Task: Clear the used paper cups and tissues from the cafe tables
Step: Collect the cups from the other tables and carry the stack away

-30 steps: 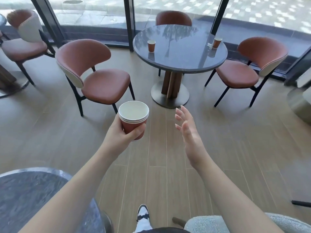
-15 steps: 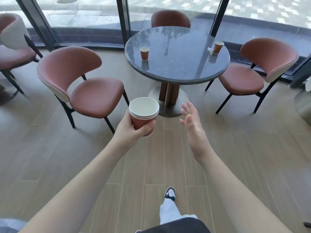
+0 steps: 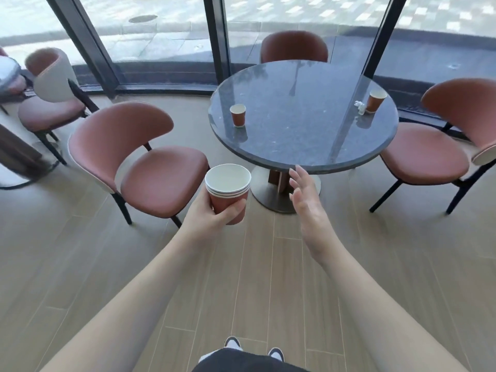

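Two bare arms are extended forward. A stack of nested cups (image 3: 229, 194) is held upright in the left hand (image 3: 212, 216), the grip curled round its side. The right hand (image 3: 306, 202) is raised edge-on, fingers straight, nothing held, near the round counter (image 3: 303, 135), where a cup (image 3: 237, 115), another cup (image 3: 376, 101) and a tissue (image 3: 359, 106) are seen.

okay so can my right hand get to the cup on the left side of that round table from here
Probably yes. The right hand is open and holds nothing, near the round table edge. The single cup stands alone on bare tabletop, nothing between. It may need a step or lean forward.
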`<state>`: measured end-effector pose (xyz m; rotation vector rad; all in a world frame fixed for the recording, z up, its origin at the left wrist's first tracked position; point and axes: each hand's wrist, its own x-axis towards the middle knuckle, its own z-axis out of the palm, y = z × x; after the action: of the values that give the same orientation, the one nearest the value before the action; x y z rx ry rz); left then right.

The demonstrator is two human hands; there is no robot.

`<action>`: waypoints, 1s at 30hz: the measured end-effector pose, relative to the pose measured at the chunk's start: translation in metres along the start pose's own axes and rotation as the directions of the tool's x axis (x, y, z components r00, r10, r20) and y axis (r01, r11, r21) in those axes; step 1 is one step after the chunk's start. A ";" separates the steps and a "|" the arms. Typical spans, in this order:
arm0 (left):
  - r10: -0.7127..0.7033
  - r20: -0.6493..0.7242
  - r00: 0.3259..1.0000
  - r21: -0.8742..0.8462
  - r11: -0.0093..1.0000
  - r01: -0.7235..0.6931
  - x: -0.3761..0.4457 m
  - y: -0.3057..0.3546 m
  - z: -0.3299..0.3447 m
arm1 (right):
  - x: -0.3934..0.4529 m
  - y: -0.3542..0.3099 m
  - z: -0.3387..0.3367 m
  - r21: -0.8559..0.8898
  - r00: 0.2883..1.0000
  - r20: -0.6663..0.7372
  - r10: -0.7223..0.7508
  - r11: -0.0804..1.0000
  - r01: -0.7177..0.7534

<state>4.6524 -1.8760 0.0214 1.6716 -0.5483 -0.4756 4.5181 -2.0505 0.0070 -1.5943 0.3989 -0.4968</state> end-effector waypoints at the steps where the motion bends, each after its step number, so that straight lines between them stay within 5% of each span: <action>1: 0.002 -0.002 1.000 -0.006 1.000 -0.003 0.010 0.000 0.001 | 0.011 0.002 -0.002 -0.004 1.000 0.007 0.004 1.000 -0.004; 30: -0.072 -0.024 0.997 -0.081 0.994 0.070 0.392 -0.053 -0.057 | 0.387 0.058 0.029 -0.181 0.993 -0.010 0.121 0.976 -0.120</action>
<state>5.0048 -2.0581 -0.0241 1.6222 -0.4455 -0.5190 4.8621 -2.2372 -0.0217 -1.7335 0.5493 -0.3748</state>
